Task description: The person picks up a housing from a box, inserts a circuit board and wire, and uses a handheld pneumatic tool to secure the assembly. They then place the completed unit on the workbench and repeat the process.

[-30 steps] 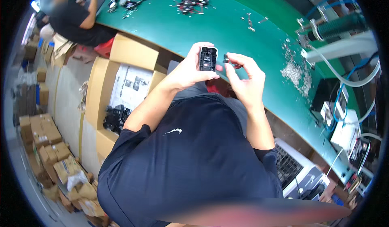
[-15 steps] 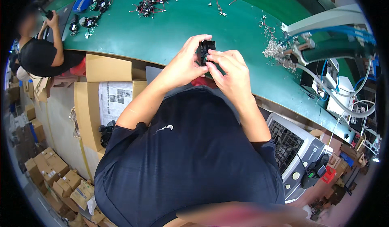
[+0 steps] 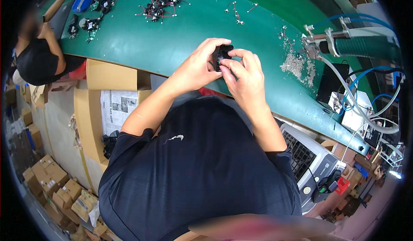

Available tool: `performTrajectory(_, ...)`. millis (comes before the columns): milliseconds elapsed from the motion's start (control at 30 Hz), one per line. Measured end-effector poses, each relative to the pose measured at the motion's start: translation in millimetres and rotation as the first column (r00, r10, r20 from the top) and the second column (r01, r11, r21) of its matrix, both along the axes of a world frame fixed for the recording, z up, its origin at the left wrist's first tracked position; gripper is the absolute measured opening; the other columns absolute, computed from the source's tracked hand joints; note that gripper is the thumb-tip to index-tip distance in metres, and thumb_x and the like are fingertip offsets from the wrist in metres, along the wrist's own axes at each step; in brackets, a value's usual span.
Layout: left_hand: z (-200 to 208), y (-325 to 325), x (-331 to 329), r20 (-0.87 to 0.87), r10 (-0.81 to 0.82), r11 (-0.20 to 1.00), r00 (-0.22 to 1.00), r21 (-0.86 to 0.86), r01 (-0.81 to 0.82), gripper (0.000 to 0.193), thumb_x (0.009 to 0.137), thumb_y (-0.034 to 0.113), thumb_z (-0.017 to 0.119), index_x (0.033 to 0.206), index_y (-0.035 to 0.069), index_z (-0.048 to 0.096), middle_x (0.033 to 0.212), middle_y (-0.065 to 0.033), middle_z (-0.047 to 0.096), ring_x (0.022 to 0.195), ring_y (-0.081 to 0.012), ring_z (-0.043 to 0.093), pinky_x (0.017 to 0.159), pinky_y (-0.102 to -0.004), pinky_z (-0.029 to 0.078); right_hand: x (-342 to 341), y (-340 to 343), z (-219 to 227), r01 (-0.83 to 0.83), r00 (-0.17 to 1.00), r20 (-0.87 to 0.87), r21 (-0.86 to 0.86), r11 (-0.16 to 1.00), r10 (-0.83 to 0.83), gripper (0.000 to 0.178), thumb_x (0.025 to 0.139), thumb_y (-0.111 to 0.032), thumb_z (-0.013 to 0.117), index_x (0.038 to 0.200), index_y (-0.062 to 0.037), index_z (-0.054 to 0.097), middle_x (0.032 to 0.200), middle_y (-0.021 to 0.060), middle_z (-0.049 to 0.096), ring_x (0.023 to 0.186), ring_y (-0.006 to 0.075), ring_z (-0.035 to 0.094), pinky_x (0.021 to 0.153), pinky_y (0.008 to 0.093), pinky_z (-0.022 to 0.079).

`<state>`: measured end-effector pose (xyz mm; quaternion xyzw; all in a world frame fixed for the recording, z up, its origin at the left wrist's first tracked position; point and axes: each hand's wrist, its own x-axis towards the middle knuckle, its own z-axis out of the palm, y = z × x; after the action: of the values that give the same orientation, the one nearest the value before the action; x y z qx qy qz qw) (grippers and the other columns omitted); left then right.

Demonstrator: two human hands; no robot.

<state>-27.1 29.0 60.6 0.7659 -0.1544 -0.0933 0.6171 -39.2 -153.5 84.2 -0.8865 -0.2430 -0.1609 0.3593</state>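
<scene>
Over the near edge of the green table, my left hand grips a small black plastic housing by its side, thumb below and fingers above. Close against its face is my right hand, with the fingertips pinched together on the inner part. Whatever those fingertips hold is too small to make out. A pile of red-and-black wires with white connectors lies beyond my hands, and a few loose wires lie farther right. To the right, small silvery pieces are heaped on the table.
Several black housings and a blue bin sit at the far left, near a seated co-worker. A clamped machine arm with hoses reaches in from the right. An open cardboard box stands below the table's left edge.
My right index finger has bent and risen toward the housing's upper edge. The housing is tilted slightly differently. The co-worker's arm now stretches across the table, and my view has shifted a little.
</scene>
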Motion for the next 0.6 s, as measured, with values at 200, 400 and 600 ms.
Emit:
performTrajectory(200,-15,-2,15,-0.089,-0.081,0.973,0.993,-0.223,0.059,0.079,0.080,-0.011,0.077,0.148,0.008,0.042,0.139,-0.0109,0.054,0.119,-0.0194,0.064,0.098,-0.0345,0.056,10,-7,3,0.007,1.000,-0.014,0.031,0.999,-0.006,0.021,0.075,-0.002,0.081,0.093,-0.0085,0.075,0.101,0.0064,0.063,0.086,0.0255,0.060,0.070,0.0367,0.053)
performTrajectory(400,-19,-9,20,-0.195,-0.123,0.916,0.973,-0.399,0.036,0.081,0.079,-0.012,0.077,0.149,0.006,0.040,0.142,-0.0107,0.052,0.126,-0.0187,0.059,0.104,-0.0357,0.053,13,-10,3,0.042,0.999,-0.033,0.108,0.993,-0.038,0.021,0.075,-0.002,0.081,0.094,-0.0088,0.075,0.097,0.0066,0.063,0.087,0.0259,0.060,0.072,0.0372,0.052)
performTrajectory(600,-24,-18,21,-0.086,-0.069,0.944,0.994,-0.329,0.037,0.074,0.081,-0.009,0.077,0.145,0.009,0.045,0.126,-0.0096,0.062,0.110,-0.0166,0.065,0.086,-0.0301,0.056,13,-10,1,0.096,0.990,-0.112,0.045,0.994,-0.090,0.018,0.076,-0.004,0.081,0.092,-0.0082,0.075,0.092,0.0066,0.060,0.085,0.0269,0.060,0.073,0.0398,0.051)
